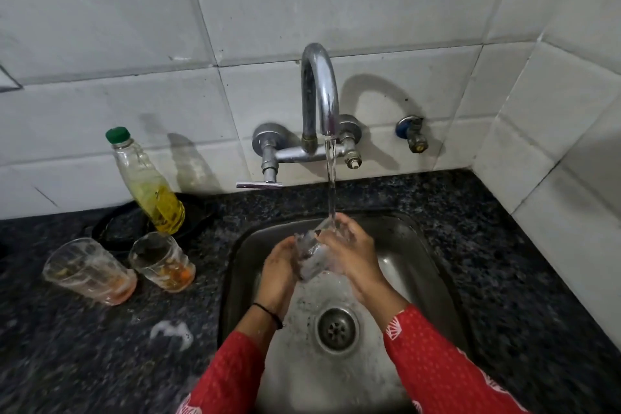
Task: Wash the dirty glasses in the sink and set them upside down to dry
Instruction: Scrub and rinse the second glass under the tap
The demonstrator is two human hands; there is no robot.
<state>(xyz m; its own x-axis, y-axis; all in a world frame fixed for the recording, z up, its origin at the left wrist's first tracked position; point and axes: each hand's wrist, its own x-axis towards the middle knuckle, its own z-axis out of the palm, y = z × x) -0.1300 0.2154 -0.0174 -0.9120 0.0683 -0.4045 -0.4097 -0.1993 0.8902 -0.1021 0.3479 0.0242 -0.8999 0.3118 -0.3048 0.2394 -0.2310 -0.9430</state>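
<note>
The left hand [280, 265] and right hand [353, 252] curl round a glass [311, 257] under the tap [319, 91], near the sink's [413, 245] far edge; running water blurs its rim.

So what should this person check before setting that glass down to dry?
1. Clear drinking glass gripped by left hand and right hand: ok.
2. Water stream from curved chrome tap reaches the glass: ok.
3. Soap rinsed off: cannot tell, blurred.
4. Round metal drain in steel sink uncovered: ok.
5. Orange-stained tumbler nearer the sink and orange-stained tumbler farther left, on dark speckled counter, washed: not ok, upright and dirty.
</note>
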